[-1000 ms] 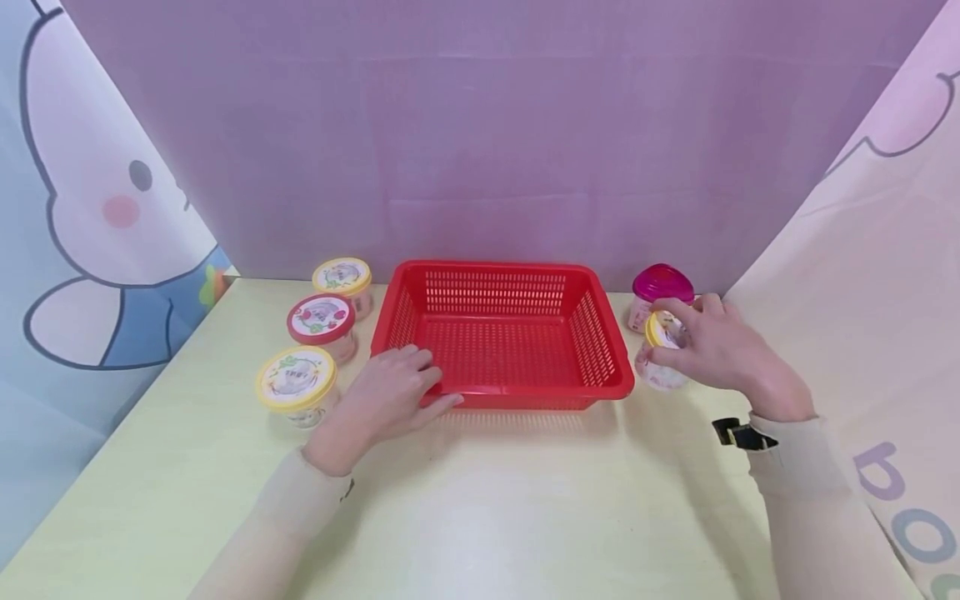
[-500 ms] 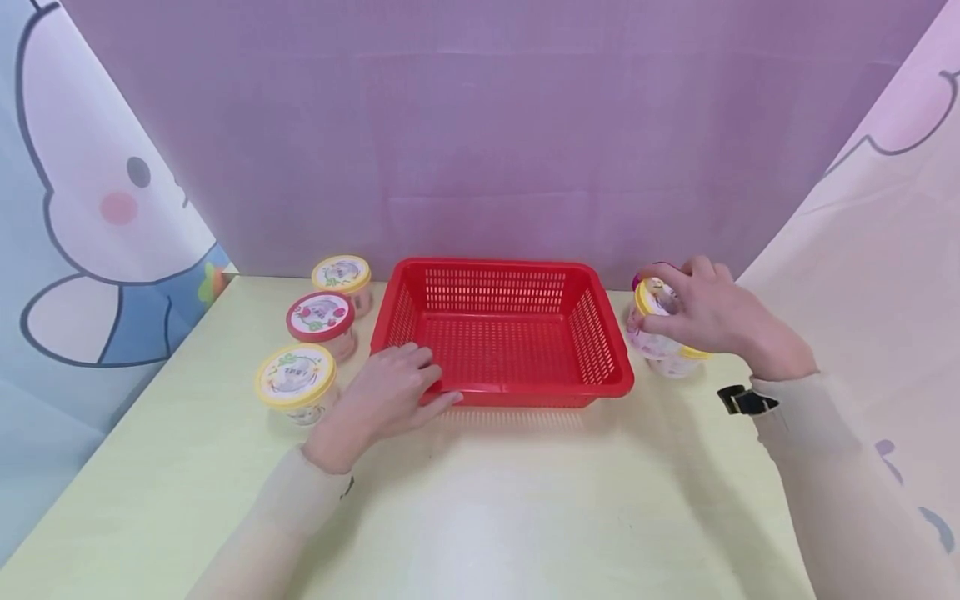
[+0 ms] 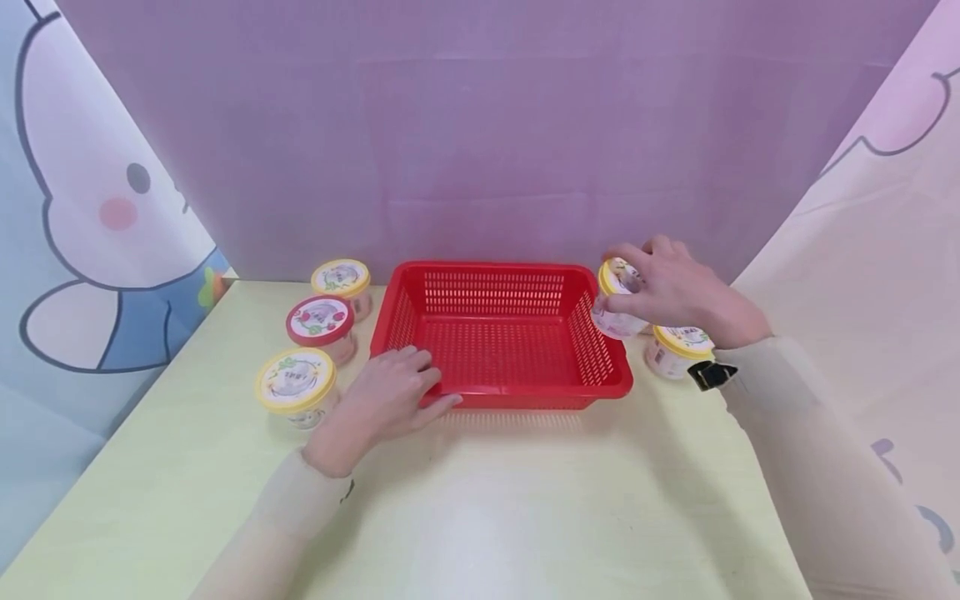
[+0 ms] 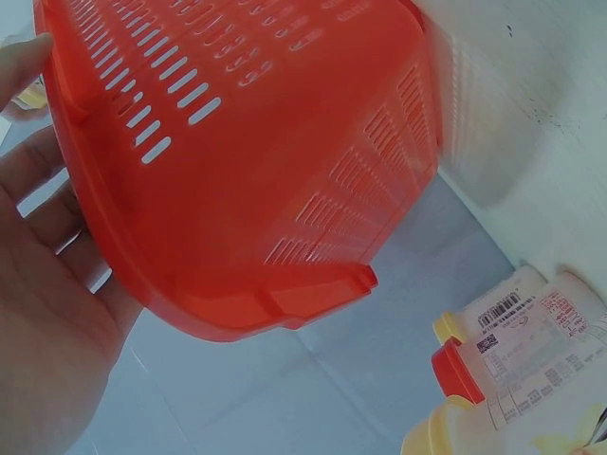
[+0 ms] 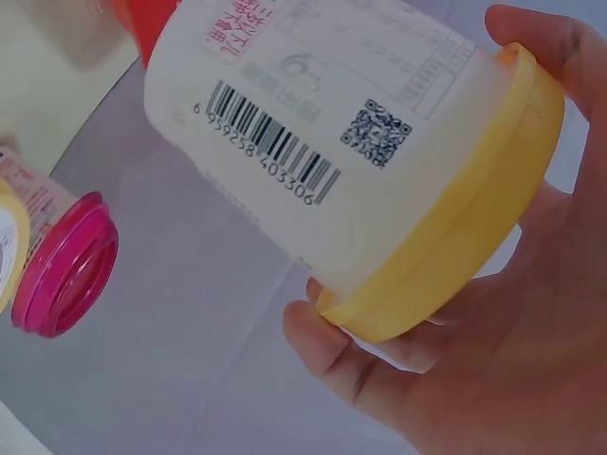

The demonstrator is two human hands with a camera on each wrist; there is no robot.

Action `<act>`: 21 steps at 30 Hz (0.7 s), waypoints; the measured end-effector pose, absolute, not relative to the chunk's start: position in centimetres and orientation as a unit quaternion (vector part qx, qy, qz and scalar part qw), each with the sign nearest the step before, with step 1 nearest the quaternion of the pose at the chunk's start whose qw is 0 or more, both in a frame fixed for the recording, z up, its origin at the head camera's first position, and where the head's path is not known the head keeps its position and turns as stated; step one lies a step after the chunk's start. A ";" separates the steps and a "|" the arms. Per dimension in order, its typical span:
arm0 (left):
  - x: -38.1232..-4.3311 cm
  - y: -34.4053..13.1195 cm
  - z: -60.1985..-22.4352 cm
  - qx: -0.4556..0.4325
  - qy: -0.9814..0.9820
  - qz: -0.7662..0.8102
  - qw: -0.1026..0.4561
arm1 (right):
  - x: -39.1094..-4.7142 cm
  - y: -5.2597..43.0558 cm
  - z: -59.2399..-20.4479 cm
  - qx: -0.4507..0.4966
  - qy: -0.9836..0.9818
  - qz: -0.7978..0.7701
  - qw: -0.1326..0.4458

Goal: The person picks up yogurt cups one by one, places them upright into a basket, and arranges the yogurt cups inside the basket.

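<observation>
My right hand point(image 3: 678, 287) grips a clear tub point(image 3: 618, 323) by its yellow lid, thumb on one side and fingers on the other. In the head view this tub overlaps the right rim of the red plastic basket point(image 3: 525, 392); the right wrist view shows the tub's barcode point(image 5: 270, 142). My left hand point(image 3: 382, 392) holds the basket's front left corner, fingers over the rim and thumb along the front edge. Below the right hand stands another yellow-lidded tub point(image 3: 667, 362). A magenta-lidded tub point(image 5: 71, 270) shows in the right wrist view but is hidden in the head view.
Left of the basket stand a yellow-lidded tub point(image 3: 341, 277) at the back, a red-lidded tub point(image 3: 321, 321) and a nearer yellow-lidded tub point(image 3: 296, 383). A purple cloth point(image 3: 480, 150) rises behind the pale table point(image 3: 480, 508); printed cloths hang at both sides.
The right hand has lifted the yellow-lidded tub and carried it back and left, to the basket's right rim, uncovering a second yellow-lidded tub. The left hand and the basket stay put.
</observation>
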State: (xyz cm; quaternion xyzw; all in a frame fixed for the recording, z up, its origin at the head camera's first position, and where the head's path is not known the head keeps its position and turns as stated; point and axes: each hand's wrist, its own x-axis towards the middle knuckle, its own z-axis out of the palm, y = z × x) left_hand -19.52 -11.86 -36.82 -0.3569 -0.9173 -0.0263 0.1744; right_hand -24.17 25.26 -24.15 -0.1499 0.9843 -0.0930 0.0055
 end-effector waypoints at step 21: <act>-19.4 -11.9 -36.7 -0.354 -0.919 -0.024 0.172 | -28.3 21.4 -25.2 -0.182 0.973 -0.138 0.027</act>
